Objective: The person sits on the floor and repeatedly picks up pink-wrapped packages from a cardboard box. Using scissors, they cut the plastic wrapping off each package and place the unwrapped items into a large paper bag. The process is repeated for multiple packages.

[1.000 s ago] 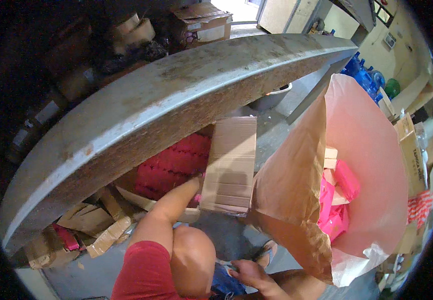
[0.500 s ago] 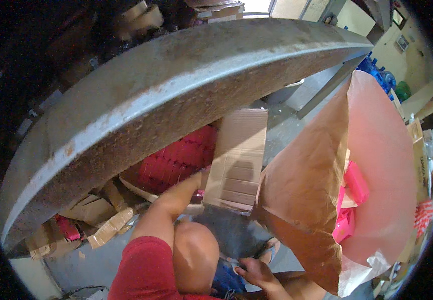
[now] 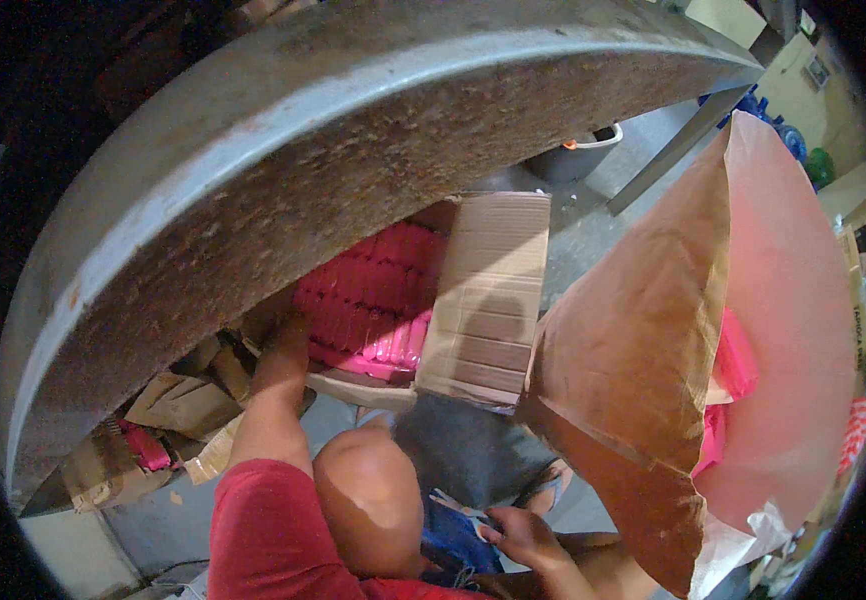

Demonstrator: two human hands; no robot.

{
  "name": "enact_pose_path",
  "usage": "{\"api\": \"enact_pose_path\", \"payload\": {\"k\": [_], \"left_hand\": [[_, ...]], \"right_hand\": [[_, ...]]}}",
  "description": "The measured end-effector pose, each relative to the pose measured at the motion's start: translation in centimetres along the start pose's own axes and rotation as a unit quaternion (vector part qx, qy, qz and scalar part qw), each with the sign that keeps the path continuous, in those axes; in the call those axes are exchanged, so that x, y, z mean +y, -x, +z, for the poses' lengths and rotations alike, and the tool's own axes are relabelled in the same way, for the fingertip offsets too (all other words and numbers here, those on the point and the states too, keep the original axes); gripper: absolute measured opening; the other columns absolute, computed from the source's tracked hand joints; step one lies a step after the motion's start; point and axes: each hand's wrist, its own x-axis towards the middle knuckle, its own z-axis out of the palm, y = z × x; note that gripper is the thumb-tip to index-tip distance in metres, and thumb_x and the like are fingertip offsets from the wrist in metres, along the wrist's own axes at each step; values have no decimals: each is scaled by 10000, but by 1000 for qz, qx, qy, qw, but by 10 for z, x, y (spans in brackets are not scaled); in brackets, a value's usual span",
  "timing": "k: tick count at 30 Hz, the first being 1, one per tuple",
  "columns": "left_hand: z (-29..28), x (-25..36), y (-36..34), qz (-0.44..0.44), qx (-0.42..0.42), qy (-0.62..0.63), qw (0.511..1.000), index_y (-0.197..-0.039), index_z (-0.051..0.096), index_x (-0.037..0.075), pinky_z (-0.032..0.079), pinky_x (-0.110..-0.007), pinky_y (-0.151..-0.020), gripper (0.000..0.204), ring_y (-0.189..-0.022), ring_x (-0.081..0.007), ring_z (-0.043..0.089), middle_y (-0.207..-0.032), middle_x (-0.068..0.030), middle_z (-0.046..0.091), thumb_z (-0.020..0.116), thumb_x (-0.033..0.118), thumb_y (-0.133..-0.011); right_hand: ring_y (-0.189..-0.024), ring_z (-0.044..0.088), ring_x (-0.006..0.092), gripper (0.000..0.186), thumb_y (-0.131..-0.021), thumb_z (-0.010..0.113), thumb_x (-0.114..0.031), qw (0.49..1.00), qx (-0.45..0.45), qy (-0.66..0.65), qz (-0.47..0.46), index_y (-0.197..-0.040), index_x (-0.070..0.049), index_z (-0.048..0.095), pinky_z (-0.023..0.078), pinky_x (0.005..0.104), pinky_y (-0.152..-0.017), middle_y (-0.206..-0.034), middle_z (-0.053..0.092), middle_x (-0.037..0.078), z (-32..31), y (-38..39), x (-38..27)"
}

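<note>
Big grey table edge blocks most of my view. One brown sack with a pink liner stands open on the right. One cardboard box under the table holds pink packs, too many to count. Left hand reaches in beside them, fingers hidden, can't tell grip. Right hand rests loosely curled on my lap, empty.

Table edge, arcing across the upper frame: grey, mottled with rust-brown speckle. Box, centre: plain tan, with creased flaps. Packets inside it: bright pink, ribbed in rows. Sack, right of centre: brown outside, with a pale pink lining. Sleeve, bottom left: red. Bucket, upper right: grey, with an orange spot at the rim.
</note>
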Motion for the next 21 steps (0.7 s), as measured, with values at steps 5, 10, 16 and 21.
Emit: {"api": "enact_pose_path", "payload": {"k": [5,10,16,21], "left_hand": [[39,25,8,150,39,-40,987,-1258,521,67,511,-479,-827,435,-1004,-385,619,-1210,-168,587,514,305,-894],[77,98,36,607,170,-13,776,-1275,507,72,514,-478,-825,435,-1004,-384,619,-1222,-160,583,503,293,-900],[63,151,65,598,-15,-209,774,-1187,533,74,534,-453,-794,347,-984,-321,580,-1179,-82,547,482,206,-870],[36,163,84,633,37,-229,739,-997,647,73,544,-441,-705,255,-917,-289,626,-1026,-100,641,482,193,-844]], "right_hand": [[-951,619,392,369,-859,616,-343,1000,-5,9,-2,-1085,-51,633,481,437,-802,-993,646,225,-2,-3,1],[-951,621,390,375,-851,630,-342,1000,-1,14,8,-1084,-48,636,483,439,-807,-993,650,222,-1,-3,-1],[-952,630,379,402,-850,638,-336,1000,4,2,5,-1122,-40,631,485,436,-816,-997,657,217,-3,-1,-6],[-957,635,368,414,-848,645,-338,999,-42,9,28,-1124,-30,629,490,421,-829,-1013,655,220,-7,-4,-10]]}}
